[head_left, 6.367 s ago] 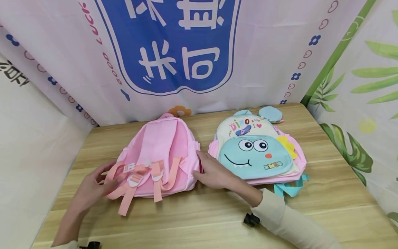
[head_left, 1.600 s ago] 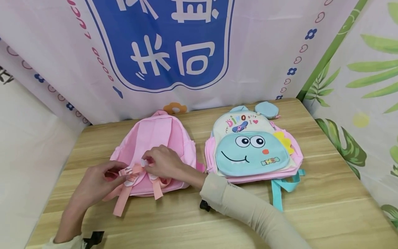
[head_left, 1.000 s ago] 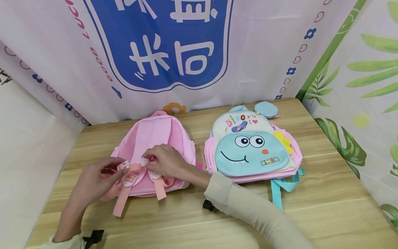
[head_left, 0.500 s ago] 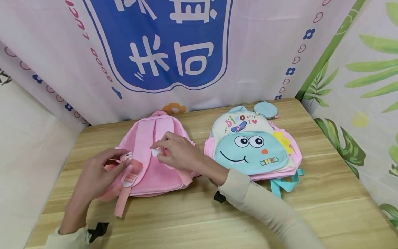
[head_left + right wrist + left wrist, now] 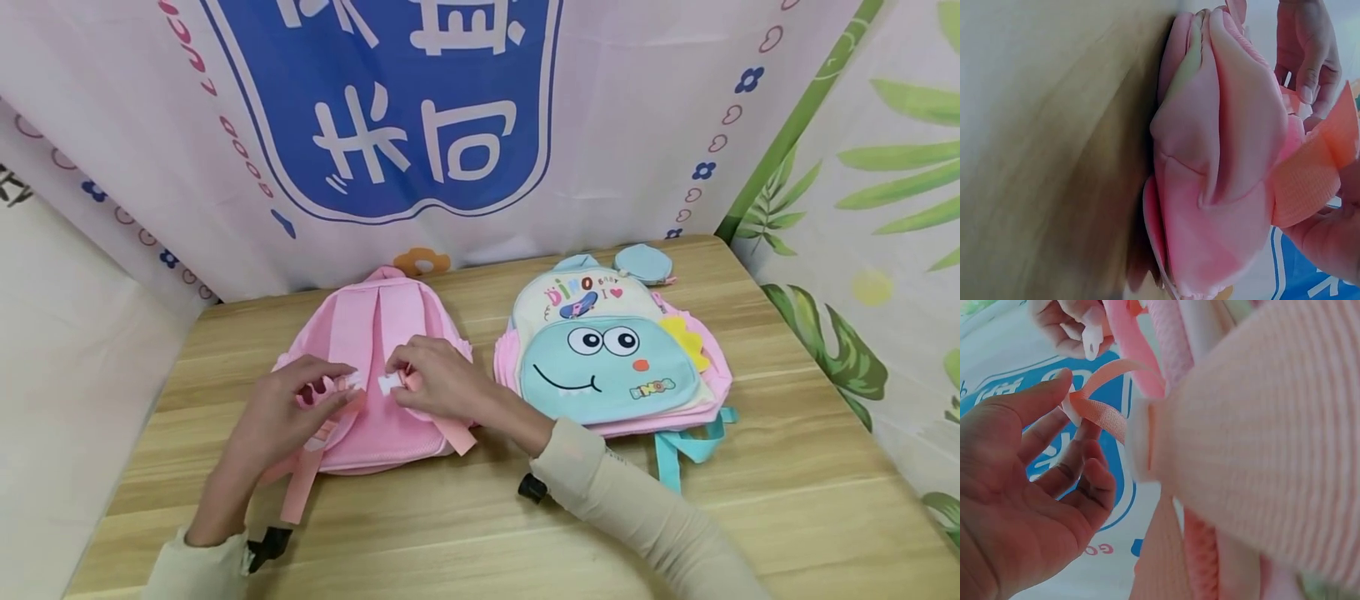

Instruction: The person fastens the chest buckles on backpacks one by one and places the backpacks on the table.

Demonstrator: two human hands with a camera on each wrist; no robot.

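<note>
A pink backpack [image 5: 378, 437] lies on its front, its back panel and shoulder straps facing up. Over its middle, my left hand [image 5: 281, 412] pinches one white buckle half [image 5: 349, 382] on a peach webbing strap; its prongs face right. My right hand [image 5: 450, 383] pinches the other white buckle half [image 5: 389, 383] between thumb and forefinger. A small gap separates the two halves. In the left wrist view, peach webbing [image 5: 1104, 419] loops from the left buckle half to a white strap adjuster [image 5: 1141, 440]. The right wrist view shows the bag's pink side [image 5: 1210, 175] and a peach strap tail [image 5: 1310, 181].
Right of the pink bag lies a second backpack [image 5: 607, 379] with a dinosaur face, turquoise straps [image 5: 667, 462] and a round blue pouch [image 5: 643, 263]. The wooden table [image 5: 420, 533] meets a printed curtain [image 5: 600, 125] behind. A peach strap tail [image 5: 302, 492] hangs past the bag's lower edge.
First my hands were at the bag's sides, then both took hold of buckle halves. The right hand moved right and drew its strap out; the left hand has since moved right, narrowing the gap.
</note>
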